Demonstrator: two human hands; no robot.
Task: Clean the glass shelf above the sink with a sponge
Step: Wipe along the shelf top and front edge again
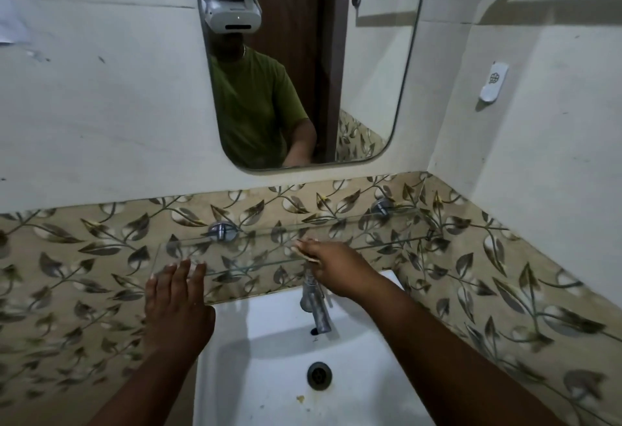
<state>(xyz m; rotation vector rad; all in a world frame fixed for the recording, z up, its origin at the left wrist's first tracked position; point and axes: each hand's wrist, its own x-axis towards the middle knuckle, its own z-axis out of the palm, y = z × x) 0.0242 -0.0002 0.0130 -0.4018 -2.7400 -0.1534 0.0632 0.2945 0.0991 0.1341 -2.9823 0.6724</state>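
A clear glass shelf [249, 250] runs along the leaf-patterned tile band above the sink, held by two chrome brackets. My right hand [336, 265] lies on the middle of the shelf, closed over a thin yellowish sponge [308, 256] whose edge peeks out under the fingers. Fingers spread, my left hand [175, 304] rests flat with its tips touching the shelf's front left edge. It holds nothing.
A white sink [269, 341] with a chrome tap [314, 304] and a drain [319, 375] sits below the shelf. A mirror [363, 72] hangs above it. A white holder [494, 82] is fixed on the right wall.
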